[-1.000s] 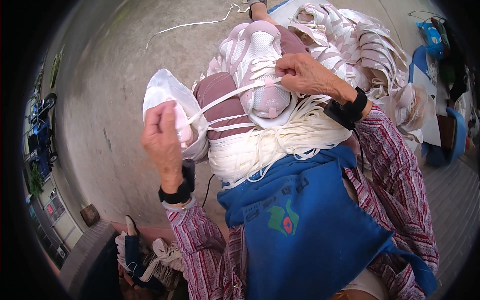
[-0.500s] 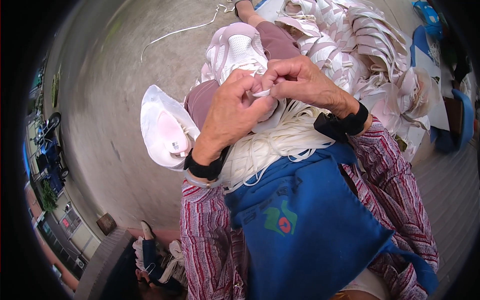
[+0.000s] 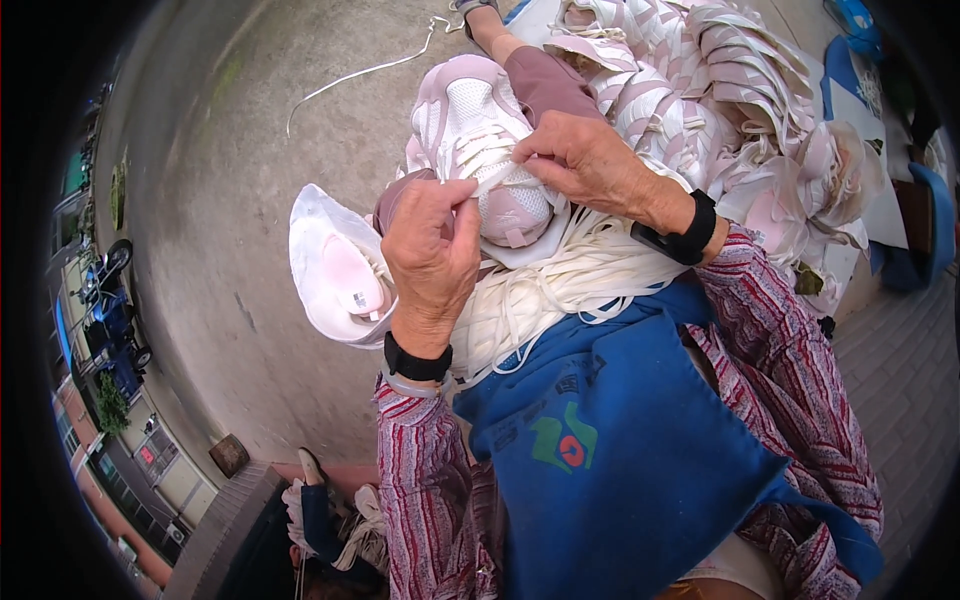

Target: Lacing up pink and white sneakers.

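Observation:
A white and pale-pink shoe upper (image 3: 460, 95) lies over my lap, laced across its front. Its padded tongue (image 3: 514, 212) faces me. My left hand (image 3: 430, 250) is closed, thumb and forefinger pinching a flat white shoelace (image 3: 492, 182) at the left of the tongue. On the other side, my right hand (image 3: 585, 165) pinches lace near the eyelets. The lace spans the gap between both hands, above the tongue. Just below the upper, a thick bundle of cream laces (image 3: 560, 280) rests on my blue apron (image 3: 620, 420).
Another upper (image 3: 340, 270) hangs left of my knee, its pink inside showing. A large heap of similar uppers (image 3: 690, 110) stands at the right. One loose lace (image 3: 370, 70) lies on the concrete floor. At lower left another person's leg (image 3: 318, 510) shows beside a low wall.
My hands have moved apart, the left one toward me and the right one up and right. The lace now stretches between them, and the tongue and lacing have come into sight.

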A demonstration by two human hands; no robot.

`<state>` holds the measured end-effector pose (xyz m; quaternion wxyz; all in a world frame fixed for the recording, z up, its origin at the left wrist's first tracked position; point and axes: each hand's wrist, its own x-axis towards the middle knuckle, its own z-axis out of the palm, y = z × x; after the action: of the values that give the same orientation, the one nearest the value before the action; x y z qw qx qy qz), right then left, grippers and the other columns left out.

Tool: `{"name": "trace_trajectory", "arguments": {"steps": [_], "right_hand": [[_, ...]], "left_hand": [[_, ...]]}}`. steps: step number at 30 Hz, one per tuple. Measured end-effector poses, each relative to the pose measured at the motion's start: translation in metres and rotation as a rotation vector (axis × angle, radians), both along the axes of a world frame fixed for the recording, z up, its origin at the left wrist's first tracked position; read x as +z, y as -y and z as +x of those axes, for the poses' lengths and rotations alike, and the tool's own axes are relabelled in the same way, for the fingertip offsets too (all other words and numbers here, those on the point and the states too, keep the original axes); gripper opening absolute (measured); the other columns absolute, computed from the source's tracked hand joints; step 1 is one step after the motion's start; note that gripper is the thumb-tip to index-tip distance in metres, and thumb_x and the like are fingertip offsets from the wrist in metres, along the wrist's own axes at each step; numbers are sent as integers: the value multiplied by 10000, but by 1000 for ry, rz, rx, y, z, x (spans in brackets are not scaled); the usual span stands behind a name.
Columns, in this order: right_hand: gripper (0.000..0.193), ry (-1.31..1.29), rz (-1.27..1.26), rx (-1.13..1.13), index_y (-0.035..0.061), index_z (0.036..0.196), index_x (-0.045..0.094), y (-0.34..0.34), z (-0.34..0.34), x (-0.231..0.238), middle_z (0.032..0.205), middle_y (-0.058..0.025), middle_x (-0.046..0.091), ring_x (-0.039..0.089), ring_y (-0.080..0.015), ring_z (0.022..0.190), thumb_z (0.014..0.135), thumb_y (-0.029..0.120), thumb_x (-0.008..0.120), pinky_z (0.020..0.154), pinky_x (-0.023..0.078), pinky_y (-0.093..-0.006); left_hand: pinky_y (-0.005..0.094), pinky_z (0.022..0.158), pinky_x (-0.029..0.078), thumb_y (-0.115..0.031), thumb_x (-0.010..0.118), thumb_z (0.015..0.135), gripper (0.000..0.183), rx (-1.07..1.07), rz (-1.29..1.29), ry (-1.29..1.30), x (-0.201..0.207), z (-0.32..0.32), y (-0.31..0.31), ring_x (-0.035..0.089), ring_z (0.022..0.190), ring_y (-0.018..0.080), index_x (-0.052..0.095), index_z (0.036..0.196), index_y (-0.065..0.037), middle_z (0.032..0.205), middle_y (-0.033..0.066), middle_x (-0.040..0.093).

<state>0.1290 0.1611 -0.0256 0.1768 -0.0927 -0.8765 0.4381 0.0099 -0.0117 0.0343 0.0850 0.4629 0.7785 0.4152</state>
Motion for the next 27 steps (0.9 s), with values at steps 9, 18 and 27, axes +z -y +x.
{"name": "trace_trajectory", "arguments": {"steps": [9,18,27], "right_hand": [[143,-1,-80,124,54,954,676,-3,-7,3,879,-85,574,572,-221,806,819,103,673,724,455,-303],[233,187,-674,158,-16,947,651,-9,-4,14,838,1,576,511,-77,788,919,214,629,706,424,-227],[266,291,-677,109,-7,896,675,-22,2,24,734,20,603,520,-51,696,911,251,613,617,426,-212]], "left_hand": [[192,478,349,45,682,779,190,-33,115,-20,-3,-2,1,460,570,37,684,947,-43,834,18,620],[359,718,483,-43,603,847,203,34,-141,-62,-28,-18,12,618,821,283,615,1046,-6,894,146,631],[410,700,474,-27,596,827,123,-79,-279,-42,-32,-28,18,600,798,350,587,944,8,856,175,606]]}}
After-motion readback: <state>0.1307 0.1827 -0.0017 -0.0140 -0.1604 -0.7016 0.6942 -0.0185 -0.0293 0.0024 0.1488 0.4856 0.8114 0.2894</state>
